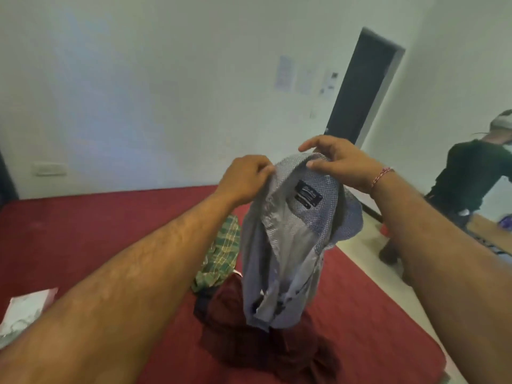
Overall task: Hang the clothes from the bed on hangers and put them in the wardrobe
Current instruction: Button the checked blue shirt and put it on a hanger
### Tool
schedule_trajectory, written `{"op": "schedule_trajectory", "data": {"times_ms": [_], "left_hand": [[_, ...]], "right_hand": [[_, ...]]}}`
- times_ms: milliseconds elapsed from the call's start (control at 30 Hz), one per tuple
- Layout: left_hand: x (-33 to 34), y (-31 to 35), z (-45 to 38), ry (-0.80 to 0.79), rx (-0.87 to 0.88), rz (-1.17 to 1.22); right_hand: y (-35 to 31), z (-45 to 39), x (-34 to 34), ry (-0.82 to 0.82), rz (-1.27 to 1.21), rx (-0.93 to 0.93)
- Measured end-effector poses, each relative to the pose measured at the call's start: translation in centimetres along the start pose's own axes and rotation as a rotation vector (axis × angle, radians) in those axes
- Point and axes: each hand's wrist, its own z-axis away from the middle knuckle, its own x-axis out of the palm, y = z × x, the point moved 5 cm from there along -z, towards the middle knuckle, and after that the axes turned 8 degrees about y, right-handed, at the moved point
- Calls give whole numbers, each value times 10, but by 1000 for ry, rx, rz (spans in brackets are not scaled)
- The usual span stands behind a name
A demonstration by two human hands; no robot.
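Grey-blue dotted shirt [293, 234], red bed [83, 231]

- Bed [83, 231]: dark red cover, fills the lower part of the head view; its far edge meets the white wall.
- Maroon garment [266, 347]: crumpled heap lying on the cover toward the bed's near right part.
- Green plaid garment [221, 256]: bunched, just beyond the maroon garment and to its left, touching it.
- White plastic packet [25, 311]: flat on the cover, well to the left of the maroon garment, at the frame's left edge.
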Motion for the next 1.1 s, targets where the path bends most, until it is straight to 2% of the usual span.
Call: {"op": "schedule_trajectory", "data": {"times_ms": [67, 100, 200, 300, 367, 467, 533, 567, 600, 667, 800, 900, 1033, 1100], "left_hand": [[-43, 8, -2, 139, -54, 66], [-57, 14, -1, 153, -68, 83], [-85, 35, 6, 171, -74, 157], [-117, 44, 14, 222, -171, 335], [-138, 45, 15, 62, -165, 278], [-170, 42, 23, -270, -75, 48], [-188, 39, 25, -369, 11, -116], [-197, 37, 25, -368, 32, -181], [-208, 37, 24, -339, 38, -231], [-229, 37, 26, -257, 34, -309], [-254, 31, 43, -203, -104, -258], [-259, 14, 65, -132, -268, -193], [-251, -29, 114, -25, -586, 41], [-245, -46, 142, -17, -657, -10]], "right_hand": [[-29, 4, -3, 10, 272, -20], [-44, 6, -1, 29, 374, -32], [-92, 7, 1, 151, 452, -49], [-123, 11, 3, 78, 574, -48], [-123, 18, 4, 28, 775, 1], [-106, 38, -4, 99, 899, 112], [-91, 51, -11, 157, 932, 186], [-84, 58, -15, 166, 930, 222], [-76, 64, -19, 174, 898, 255], [-62, 74, -26, 212, 641, 305], [-49, 104, -21, 257, -245, 390], [-44, 127, 0, 193, -665, 523], [-29, 145, 24, 140, -844, 616], [-18, 152, 31, 172, -742, 608]]}}
